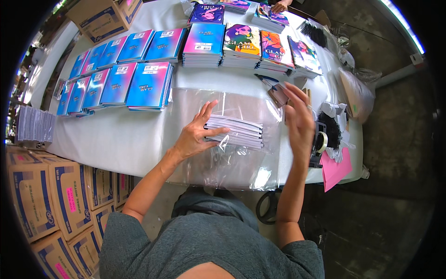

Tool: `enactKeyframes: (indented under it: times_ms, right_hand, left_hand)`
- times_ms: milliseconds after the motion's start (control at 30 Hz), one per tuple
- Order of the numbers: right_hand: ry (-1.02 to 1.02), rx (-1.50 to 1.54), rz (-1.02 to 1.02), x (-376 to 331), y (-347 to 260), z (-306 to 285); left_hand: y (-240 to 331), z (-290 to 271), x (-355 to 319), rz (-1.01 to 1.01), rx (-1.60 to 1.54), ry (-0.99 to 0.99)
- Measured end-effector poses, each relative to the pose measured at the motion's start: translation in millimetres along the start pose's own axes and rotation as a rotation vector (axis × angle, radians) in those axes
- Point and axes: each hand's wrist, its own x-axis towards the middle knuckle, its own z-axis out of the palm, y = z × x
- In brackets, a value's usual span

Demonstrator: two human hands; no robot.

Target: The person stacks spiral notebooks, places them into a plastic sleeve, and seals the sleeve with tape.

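Left hand [193, 137] flat on a small stack of notebooks [236, 131], fingers spread, thumb along the stack's near edge, fingertips reaching over its far left corner. Stack lying near the middle of the table, just in front of the body, wrapped in or resting on clear plastic bags [241, 162] that drape over the table's near edge. Right hand [299, 123] raised just right of the stack, palm turned inward, fingers loosely together and pointing away, not touching the notebooks; whether pinching the plastic, cannot tell. White table [125, 135] spread with rows of blue-and-pink notebooks [148, 83] at far left, laid overlapping in two lines. Taller piles of colourful illustrated notebooks [241, 44] along the far side, directly beyond the stack. More piles at the far end, with another person's hand [278, 6] resting on one. Tape dispenser [319, 142] just right of the right hand, beside a heap of black hair ties [332, 128]. Pink paper [335, 169] hanging off the near right corner. Pen and small card [278, 95] lying just beyond the right fingertips. Cardboard boxes [51, 195] stacked on the floor at lower left, another cardboard box [100, 18] at the far left end of the table. Grey shirt [204, 246] filling the bottom of the view.
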Motion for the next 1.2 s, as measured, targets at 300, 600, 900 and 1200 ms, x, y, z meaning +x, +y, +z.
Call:
enactKeyframes:
  times_ms: [300, 600, 900, 1200]
  right_hand:
    - [-0.2, 0.344, 0.124, -109.1, 66.9, 34.6]
    - [-0.349, 0.112, 0.012, 0.9, 26.1, 38.8]
    - [-0.124, 0.292, 0.025, -106.0, 70.5, 20.9]
    - [-0.074, 0.009, 0.096, -105.4, 44.2, 62.5]
  left_hand:
    - [6.2, 16.4, 5.0, -0.1, -0.213, 0.123]
    - [4.9, 15.7, 8.1, -0.051, -0.108, 0.094]
    - [31.6, 20.5, 10.4, -0.038, 0.149, 0.173]
    - [66.2, -12.4, -3.2, -0.01, -0.298, 0.36]
